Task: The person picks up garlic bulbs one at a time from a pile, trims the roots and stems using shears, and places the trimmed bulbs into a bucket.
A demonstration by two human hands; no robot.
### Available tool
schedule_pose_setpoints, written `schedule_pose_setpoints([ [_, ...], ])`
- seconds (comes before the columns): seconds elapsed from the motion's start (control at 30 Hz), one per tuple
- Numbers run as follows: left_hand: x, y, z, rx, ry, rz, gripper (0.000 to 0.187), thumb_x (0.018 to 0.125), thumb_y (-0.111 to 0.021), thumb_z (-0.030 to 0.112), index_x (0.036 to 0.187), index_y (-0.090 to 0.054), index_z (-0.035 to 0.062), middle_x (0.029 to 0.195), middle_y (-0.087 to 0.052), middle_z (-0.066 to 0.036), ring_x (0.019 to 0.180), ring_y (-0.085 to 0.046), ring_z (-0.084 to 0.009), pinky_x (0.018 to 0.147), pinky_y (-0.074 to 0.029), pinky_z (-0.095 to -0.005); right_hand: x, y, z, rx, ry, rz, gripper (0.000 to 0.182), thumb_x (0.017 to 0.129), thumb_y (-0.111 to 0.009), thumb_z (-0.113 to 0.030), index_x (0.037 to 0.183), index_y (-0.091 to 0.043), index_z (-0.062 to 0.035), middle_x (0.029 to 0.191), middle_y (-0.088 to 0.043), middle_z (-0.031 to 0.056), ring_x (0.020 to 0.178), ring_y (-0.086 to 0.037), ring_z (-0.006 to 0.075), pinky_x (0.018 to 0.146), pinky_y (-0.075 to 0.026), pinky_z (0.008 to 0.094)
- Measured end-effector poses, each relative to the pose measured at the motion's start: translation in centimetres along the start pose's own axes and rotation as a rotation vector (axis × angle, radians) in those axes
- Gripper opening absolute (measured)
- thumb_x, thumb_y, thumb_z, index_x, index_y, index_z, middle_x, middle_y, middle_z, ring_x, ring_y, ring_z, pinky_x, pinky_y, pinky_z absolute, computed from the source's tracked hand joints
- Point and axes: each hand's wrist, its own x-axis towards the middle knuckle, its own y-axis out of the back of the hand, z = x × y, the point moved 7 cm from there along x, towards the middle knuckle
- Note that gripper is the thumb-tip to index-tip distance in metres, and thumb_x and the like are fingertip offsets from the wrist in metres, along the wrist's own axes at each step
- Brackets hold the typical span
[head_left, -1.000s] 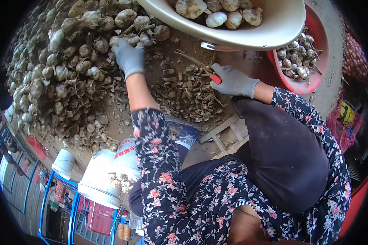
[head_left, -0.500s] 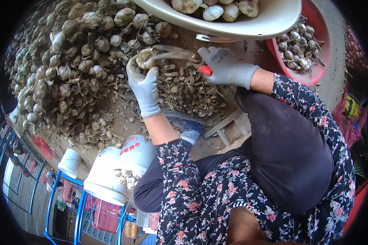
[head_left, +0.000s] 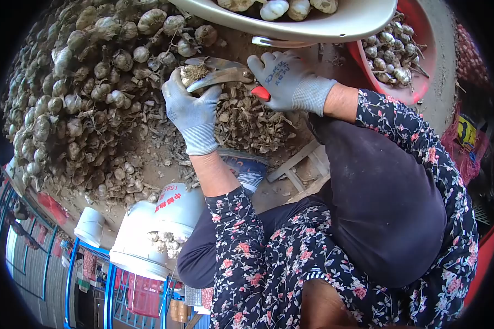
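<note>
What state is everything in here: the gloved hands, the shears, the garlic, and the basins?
Left hand: gloved, gripping a garlic bulb, roots up.
Right hand: gloved, holding shears, blades at the bulb.
Garlic pile: heaped, untrimmed.
Cream basin: holds cleaner bulbs.
Red basin: partly filled.

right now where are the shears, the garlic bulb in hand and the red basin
shears [head_left: 225, 74], head view, on the metal blades
garlic bulb [head_left: 194, 72], head view, on its rooty end above the glove
red basin [head_left: 422, 82], head view, on its right rim
</note>
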Motion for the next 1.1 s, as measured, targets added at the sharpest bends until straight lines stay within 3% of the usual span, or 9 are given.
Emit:
schedule_pose_setpoints([
  [0.23, 0.4, 0.2, 1.1, -0.058, -0.111, 0.008, 0.058, 0.053, -0.081, 0.014, 0.105, -0.059, 0.0024, 0.087, -0.058, -0.013, 0.082, -0.058, -0.0309, 0.073, -0.048, -0.0381, 0.4, -1.0, 0.7, -0.031, 0.094, -0.045, 0.055, 0.071, -0.069, -0.03, 0.11, -0.043, 0.0004, 0.096, -0.061, 0.019, 0.088, -0.064, 0.0316, 0.075, -0.049, 0.0439],
  [0.37, 0.3, -0.4, -0.3, -0.248, 0.012, -0.118, 0.055, 0.056, -0.082, 0.013, 0.105, -0.06, 0.0011, 0.088, -0.062, -0.009, 0.079, -0.061, -0.0226, 0.073, -0.05, -0.0321, 0.0, -1.8, 0.9, 0.047, 0.18, -0.016, 0.052, 0.071, -0.07, -0.029, 0.105, -0.043, 0.0004, 0.089, -0.062, 0.0189, 0.085, -0.065, 0.0321, 0.074, -0.05, 0.0424],
  [0.47, -0.6, -1.2, -0.9, -0.736, 0.386, -0.356, 0.05, 0.064, -0.08, 0.006, 0.108, -0.059, -0.0059, 0.095, -0.065, -0.005, 0.083, -0.06, -0.0082, 0.076, -0.05, -0.0226, -1.2, -0.8, 1.0, 0.122, 0.202, 0.029, 0.044, 0.07, -0.069, -0.023, 0.097, -0.042, -0.0009, 0.084, -0.058, 0.0174, 0.081, -0.062, 0.0339, 0.07, -0.05, 0.0425],
  [0.63, -2.0, -1.4, -2.2, -0.838, 0.393, -0.493, 0.054, 0.063, -0.078, 0.003, 0.113, -0.058, -0.0052, 0.096, -0.065, -0.006, 0.083, -0.061, -0.0095, 0.077, -0.05, -0.0239, -1.7, -1.5, 2.0, 0.162, 0.239, 0.027, 0.04, 0.074, -0.068, -0.021, 0.097, -0.042, -0.0017, 0.082, -0.058, 0.0163, 0.078, -0.062, 0.0353, 0.067, -0.049, 0.0432],
  [0.73, -2.6, -1.5, -2.8, -1.148, 0.484, -0.348, 0.053, 0.067, -0.075, 0.006, 0.115, -0.056, -0.0054, 0.098, -0.065, -0.008, 0.084, -0.062, -0.0137, 0.078, -0.051, -0.0254, -2.4, -1.3, 2.4, 0.245, 0.176, 0.076, 0.037, 0.079, -0.065, -0.026, 0.097, -0.044, -0.0014, 0.077, -0.061, 0.0188, 0.077, -0.063, 0.0355, 0.066, -0.048, 0.0446],
  [0.83, -2.4, -1.4, -2.8, -1.247, 0.338, -0.221, 0.056, 0.074, -0.068, 0.004, 0.125, -0.049, -0.0017, 0.109, -0.062, -0.012, 0.099, -0.06, -0.0191, 0.09, -0.048, -0.0349, -3.0, -0.5, 3.1, 0.385, 0.034, 0.139, 0.033, 0.084, -0.06, -0.028, 0.1, -0.046, -0.0035, 0.076, -0.06, 0.0188, 0.074, -0.061, 0.0367, 0.065, -0.046, 0.0453],
  [0.9, -2.7, -1.9, -2.6, -1.371, 0.315, -0.126, 0.055, 0.074, -0.067, 0.006, 0.126, -0.048, 0.001, 0.112, -0.061, -0.012, 0.102, -0.059, -0.0207, 0.091, -0.047, -0.0376, -3.7, -2.5, 3.9, 0.681, -0.088, -0.052, 0.03, 0.084, -0.06, -0.029, 0.097, -0.049, -0.0036, 0.075, -0.059, 0.0187, 0.071, -0.061, 0.0352, 0.065, -0.047, 0.0428],
  [0.93, -2.8, -1.9, -2.6, -1.5, 0.291, -0.028, 0.055, 0.075, -0.066, 0.009, 0.127, -0.048, 0.0037, 0.116, -0.059, -0.013, 0.106, -0.057, -0.0224, 0.092, -0.047, -0.0404, -4.4, -2.4, 3.7, 0.763, -0.092, -0.16, 0.029, 0.083, -0.062, -0.03, 0.091, -0.051, -0.004, 0.074, -0.059, 0.0156, 0.066, -0.061, 0.0285, 0.064, -0.047, 0.0387],
  [1.1, -3.9, -4.1, -1.9, -1.981, 0.399, -0.014, 0.05, 0.078, -0.066, 0.022, 0.123, -0.052, 0.0063, 0.111, -0.062, -0.013, 0.102, -0.06, -0.0255, 0.093, -0.047, -0.0426, -4.6, -4.1, 1.9, 0.941, 0.008, -0.4, 0.029, 0.085, -0.064, -0.032, 0.091, -0.052, -0.0055, 0.073, -0.055, 0.0035, 0.061, -0.053, 0.0122, 0.058, -0.044, 0.0294],
])
